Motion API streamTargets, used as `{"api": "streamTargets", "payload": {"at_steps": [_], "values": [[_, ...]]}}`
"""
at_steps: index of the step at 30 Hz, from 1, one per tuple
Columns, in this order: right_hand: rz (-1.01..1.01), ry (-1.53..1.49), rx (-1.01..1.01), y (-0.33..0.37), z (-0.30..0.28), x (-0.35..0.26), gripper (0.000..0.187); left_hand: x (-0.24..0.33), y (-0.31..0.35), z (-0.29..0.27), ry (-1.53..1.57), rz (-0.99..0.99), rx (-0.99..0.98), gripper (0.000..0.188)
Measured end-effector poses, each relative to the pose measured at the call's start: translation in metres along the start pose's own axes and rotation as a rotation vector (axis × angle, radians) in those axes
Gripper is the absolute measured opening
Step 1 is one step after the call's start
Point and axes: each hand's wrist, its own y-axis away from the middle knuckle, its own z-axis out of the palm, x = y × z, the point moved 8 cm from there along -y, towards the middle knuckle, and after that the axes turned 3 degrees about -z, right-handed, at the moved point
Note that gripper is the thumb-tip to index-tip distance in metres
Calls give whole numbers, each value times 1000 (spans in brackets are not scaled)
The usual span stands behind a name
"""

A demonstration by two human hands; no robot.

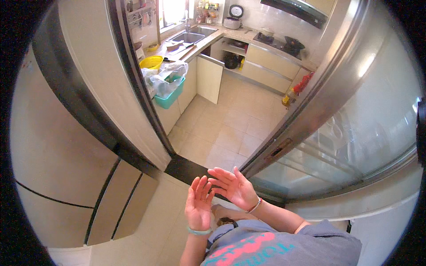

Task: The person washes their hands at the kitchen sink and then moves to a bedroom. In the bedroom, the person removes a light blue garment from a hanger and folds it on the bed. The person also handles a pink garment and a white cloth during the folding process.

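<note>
Both of my hands are raised in front of me at the kitchen doorway, palms turned up and inward. My left hand (199, 205) holds nothing; its fingers are loosely curved, and a pale green bangle (199, 231) circles the wrist. Beside it, my right hand (235, 189) is empty too, with fingers spread and the thumb apart. A thin red and silver bracelet (254, 205) sits on that wrist. The fingertips of the two hands are close together; whether they touch, I cannot tell. Beneath them lies the dark door threshold (188, 170).
A sliding glass door (350, 146) stands at the right, a large brownish cabinet (66, 155) at the left. Inside the kitchen, a cabinet door (210, 79) hangs open into the floor space. A teal bin (171, 95) hangs off the left counter, near a yellow basin (151, 62) and a knife (191, 45).
</note>
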Motion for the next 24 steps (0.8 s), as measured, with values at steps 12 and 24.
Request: {"api": "streamTargets", "payload": {"at_steps": [12,24], "values": [[419,110,-197,-114,42,60,50,99,-9,-53,156,338,101,46],[1233,241,-579,-110,108,234,45,106,150,-124,339,909,698,34]]}}
